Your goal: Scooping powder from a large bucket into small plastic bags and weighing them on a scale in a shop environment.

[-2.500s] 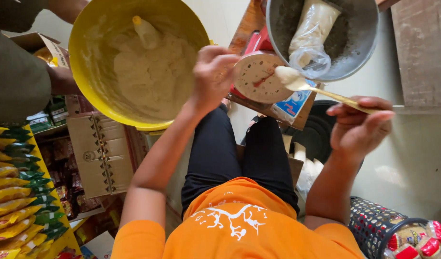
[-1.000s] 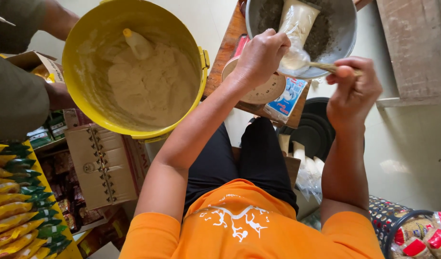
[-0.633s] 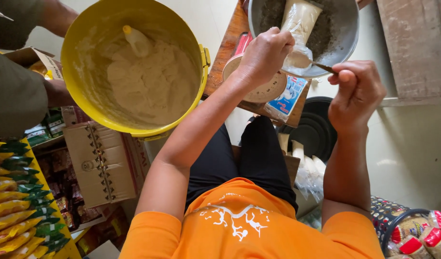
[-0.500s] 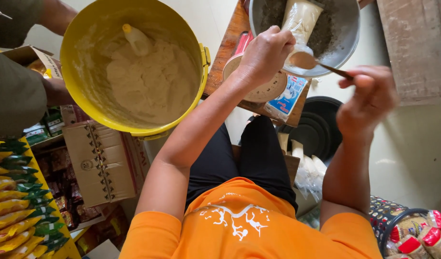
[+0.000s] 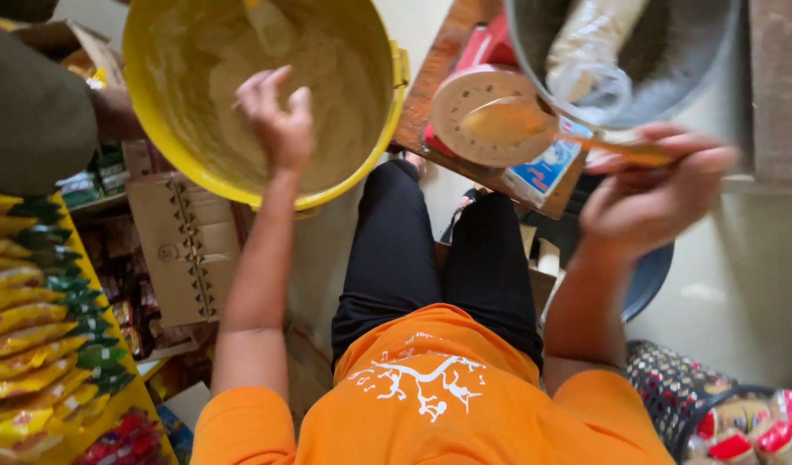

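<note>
Right now, from the head camera, I am seeing my left hand (image 5: 280, 116) hanging over the big round yellow plastic tub of pale batter (image 5: 155, 129), fingers loosely spread and holding nothing. My right hand (image 5: 646, 194) is blurring, fingers curled and pinching the handle of a long wooden spoon (image 5: 555, 129), whose batter-coated bowl is hovering above a round perforated beige disc (image 5: 478, 120) on a wooden board (image 5: 430, 86).

My worry: the spoon is hanging over the disc between tub and grey metal basin (image 5: 671, 60), so a jolt could be dripping batter onto the board or my black trousers, and the moving hand could be knocking the clear filled plastic bag (image 5: 590, 52) standing in the basin.

I am counting one tub, one spoon, one disc, one basin, one bag. Another person's sleeve (image 5: 34, 112) is crowding the tub's far rim.
</note>
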